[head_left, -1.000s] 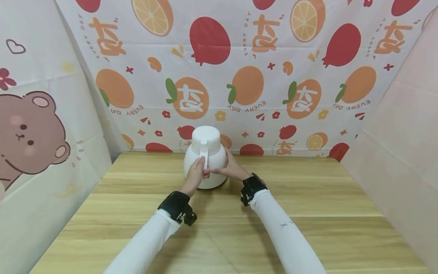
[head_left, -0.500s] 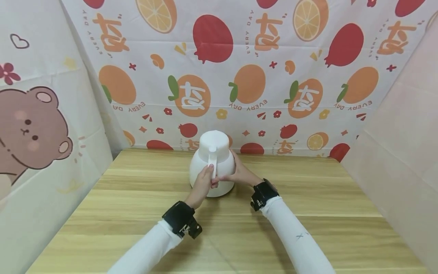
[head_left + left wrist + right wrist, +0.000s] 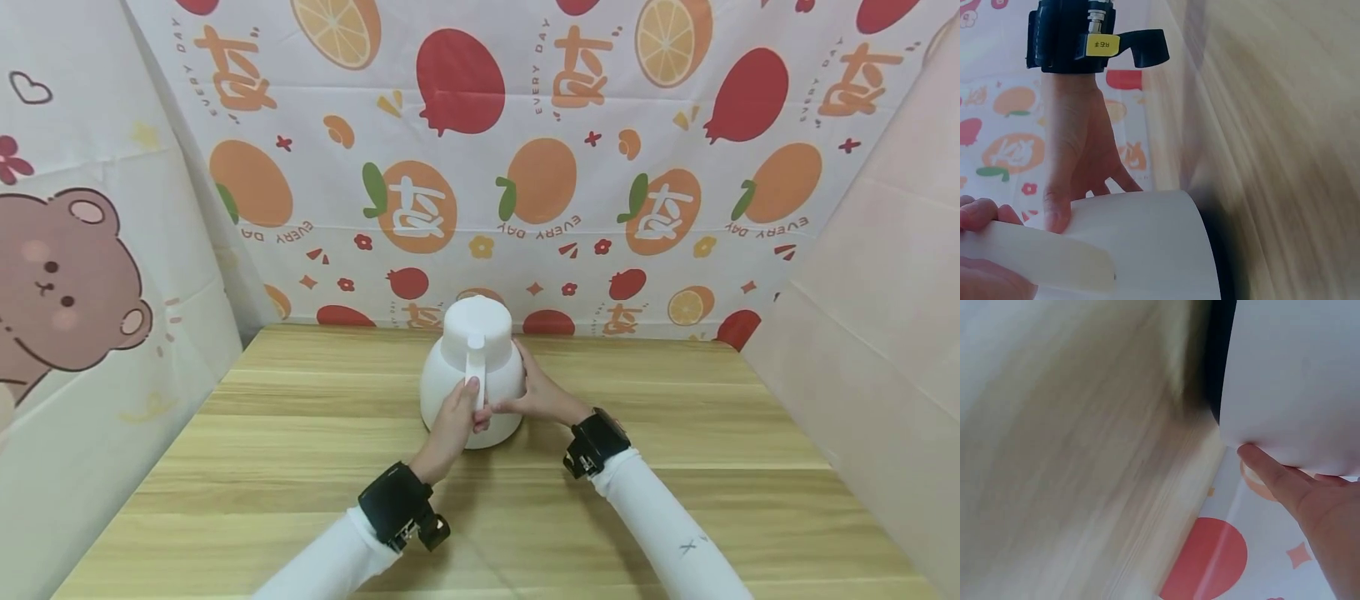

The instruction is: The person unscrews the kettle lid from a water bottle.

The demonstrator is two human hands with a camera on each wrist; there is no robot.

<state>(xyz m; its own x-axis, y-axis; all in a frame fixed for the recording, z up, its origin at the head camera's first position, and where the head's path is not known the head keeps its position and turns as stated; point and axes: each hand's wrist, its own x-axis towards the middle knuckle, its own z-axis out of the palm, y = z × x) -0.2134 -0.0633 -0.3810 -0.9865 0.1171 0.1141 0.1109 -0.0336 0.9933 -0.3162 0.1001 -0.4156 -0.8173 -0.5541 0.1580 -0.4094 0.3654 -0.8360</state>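
Observation:
A white vacuum jug (image 3: 439, 379) with a domed lid (image 3: 480, 318) stands upright on the wooden table, its handle (image 3: 476, 360) facing the person. The left hand (image 3: 448, 429) grips that handle, thumb lying along it. On the jug's right side, the right hand (image 3: 546, 395) holds the round body, thumb towards the handle and fingers reaching behind. From the left wrist, the right hand (image 3: 1082, 147) shows spread over the body, beside the handle (image 3: 1063, 256). In the right wrist view, its fingers (image 3: 1272, 472) press against the white wall, near the dark base.
The wooden table (image 3: 315, 433) runs back to a fruit-print cloth (image 3: 540, 108) hanging behind the jug. A cloth with a bear print (image 3: 67, 275) hangs at the left, and a plain pale cloth (image 3: 885, 333) at the right. Black camera straps (image 3: 397, 504) circle both wrists.
Both hands have moved the jug towards the person and slightly to the right over the table. Their hold on the handle and body looks the same.

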